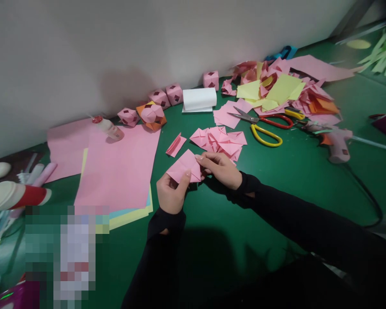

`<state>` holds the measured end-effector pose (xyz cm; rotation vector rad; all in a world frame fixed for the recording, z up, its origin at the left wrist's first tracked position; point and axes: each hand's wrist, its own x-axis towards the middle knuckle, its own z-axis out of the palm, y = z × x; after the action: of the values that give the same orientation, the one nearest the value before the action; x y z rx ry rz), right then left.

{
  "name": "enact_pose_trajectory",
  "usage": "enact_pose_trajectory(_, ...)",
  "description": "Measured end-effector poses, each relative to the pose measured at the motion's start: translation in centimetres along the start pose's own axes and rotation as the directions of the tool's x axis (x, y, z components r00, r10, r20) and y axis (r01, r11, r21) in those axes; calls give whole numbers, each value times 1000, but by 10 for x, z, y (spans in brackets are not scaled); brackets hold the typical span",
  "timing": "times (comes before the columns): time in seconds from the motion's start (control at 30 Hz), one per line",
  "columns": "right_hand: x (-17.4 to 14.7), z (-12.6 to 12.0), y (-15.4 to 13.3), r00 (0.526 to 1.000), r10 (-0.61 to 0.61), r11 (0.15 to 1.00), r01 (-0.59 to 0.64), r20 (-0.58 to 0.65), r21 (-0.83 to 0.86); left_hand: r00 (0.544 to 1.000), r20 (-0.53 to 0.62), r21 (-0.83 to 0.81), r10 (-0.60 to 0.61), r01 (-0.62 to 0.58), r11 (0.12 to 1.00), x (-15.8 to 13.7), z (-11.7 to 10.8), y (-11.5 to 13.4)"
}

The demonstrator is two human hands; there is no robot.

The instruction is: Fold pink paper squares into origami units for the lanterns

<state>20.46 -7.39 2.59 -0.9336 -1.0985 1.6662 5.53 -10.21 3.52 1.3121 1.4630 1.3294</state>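
A pink square of folded paper (182,166) is held between my two hands above the green table. My left hand (171,191) grips its lower left part, the thumb lying on its face. At the right corner, my right hand (221,168) pinches the paper between thumb and fingers. A narrow folded pink piece (176,145) lies just beyond. Behind my right hand sits a pile of folded pink paper pieces (220,140). Folded pink paper cubes (158,98) with dark diamond openings stand along the wall, one partly orange.
Scissors (266,136) with red and yellow handles lie at right, near paper scraps (279,90) and a pink glue gun (337,139) with a cord. Pink sheets (119,167), a small bottle (108,128) and a lidded cup (16,196) occupy the left. A white roll (199,99) stands behind.
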Motion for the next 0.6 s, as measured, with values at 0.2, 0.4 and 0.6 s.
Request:
enact_pose_trajectory(0.2, -1, 1, -2, 999, -10, 994, 15, 49, -108, 998, -61, -5, 5, -6, 1000, 1, -1, -2)
enact_pose_trajectory(0.4, -4, 0, 0, 989, -19, 961, 58, 145, -270, 997, -68, -15, -25, 24, 1000, 2, -1, -1)
enact_pose_trajectory(0.6, -3, -1, 3, 991, -50, 962, 81, 125, -260, 996, -73, 8, -42, 43, 999, 3, -1, -3)
